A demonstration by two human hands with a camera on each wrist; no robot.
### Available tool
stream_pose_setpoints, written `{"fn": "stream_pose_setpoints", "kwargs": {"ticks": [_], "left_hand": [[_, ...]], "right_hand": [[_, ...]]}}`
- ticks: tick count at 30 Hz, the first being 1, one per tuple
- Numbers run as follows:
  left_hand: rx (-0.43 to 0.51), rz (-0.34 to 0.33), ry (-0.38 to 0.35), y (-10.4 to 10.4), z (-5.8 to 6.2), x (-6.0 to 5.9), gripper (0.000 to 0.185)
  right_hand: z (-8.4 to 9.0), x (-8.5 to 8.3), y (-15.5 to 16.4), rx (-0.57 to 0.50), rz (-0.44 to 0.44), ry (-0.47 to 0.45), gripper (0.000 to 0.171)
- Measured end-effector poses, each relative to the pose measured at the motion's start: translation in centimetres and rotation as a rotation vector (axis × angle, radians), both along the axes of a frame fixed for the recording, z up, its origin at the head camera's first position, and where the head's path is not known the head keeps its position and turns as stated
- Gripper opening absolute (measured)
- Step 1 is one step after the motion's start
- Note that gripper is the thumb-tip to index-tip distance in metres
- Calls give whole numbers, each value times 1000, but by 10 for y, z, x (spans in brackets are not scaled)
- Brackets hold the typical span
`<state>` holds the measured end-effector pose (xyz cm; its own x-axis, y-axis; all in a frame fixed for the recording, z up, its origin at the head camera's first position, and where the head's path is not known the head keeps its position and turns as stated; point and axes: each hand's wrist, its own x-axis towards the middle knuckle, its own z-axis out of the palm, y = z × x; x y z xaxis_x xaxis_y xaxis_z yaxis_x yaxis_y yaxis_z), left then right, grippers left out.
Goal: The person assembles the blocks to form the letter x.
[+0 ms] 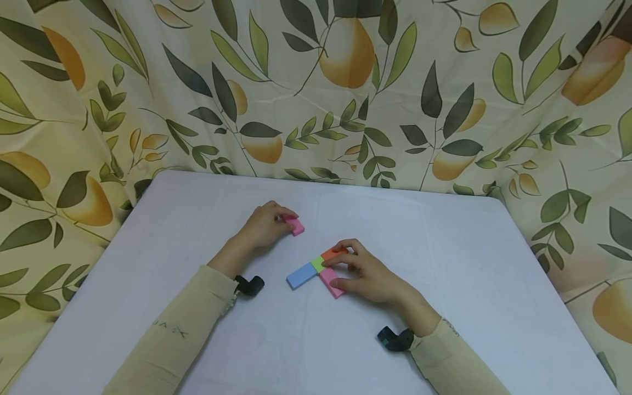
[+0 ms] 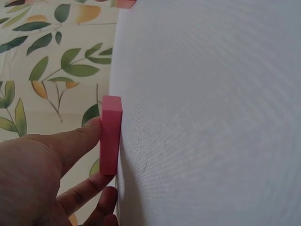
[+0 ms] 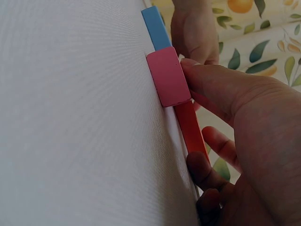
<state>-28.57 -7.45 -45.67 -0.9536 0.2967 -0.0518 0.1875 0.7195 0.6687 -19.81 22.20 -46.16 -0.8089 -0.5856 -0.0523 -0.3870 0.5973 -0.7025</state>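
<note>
In the head view my left hand (image 1: pixel 266 226) pinches a small pink block (image 1: pixel 296 225) close over the table. The left wrist view shows this pink block (image 2: pixel 110 135) between thumb and fingers, its narrow side towards the camera. To the right and nearer, a blue block (image 1: pixel 302 276), a green block (image 1: pixel 317 264) and an orange block (image 1: pixel 333 253) form a slanting row. A second pink block (image 1: pixel 332 282) branches off beside the green one. My right hand (image 1: pixel 367 273) holds this second block with its thumb, while its curled fingers reach over the green and orange blocks.
A white cloth covers the table (image 1: pixel 237 351). Behind it hangs a curtain (image 1: pixel 306 109) printed with fruit and leaves. Small black wrist devices (image 1: pixel 250 286) stick out near both sleeves.
</note>
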Motion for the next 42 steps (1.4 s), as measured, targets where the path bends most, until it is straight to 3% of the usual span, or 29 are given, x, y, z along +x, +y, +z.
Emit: {"fn": "stream_pose_setpoints", "kwargs": {"ticks": [42], "left_hand": [[49, 7, -20, 1, 0, 2, 31]], "right_hand": [[-3, -1, 1, -2, 7, 3, 38]]}}
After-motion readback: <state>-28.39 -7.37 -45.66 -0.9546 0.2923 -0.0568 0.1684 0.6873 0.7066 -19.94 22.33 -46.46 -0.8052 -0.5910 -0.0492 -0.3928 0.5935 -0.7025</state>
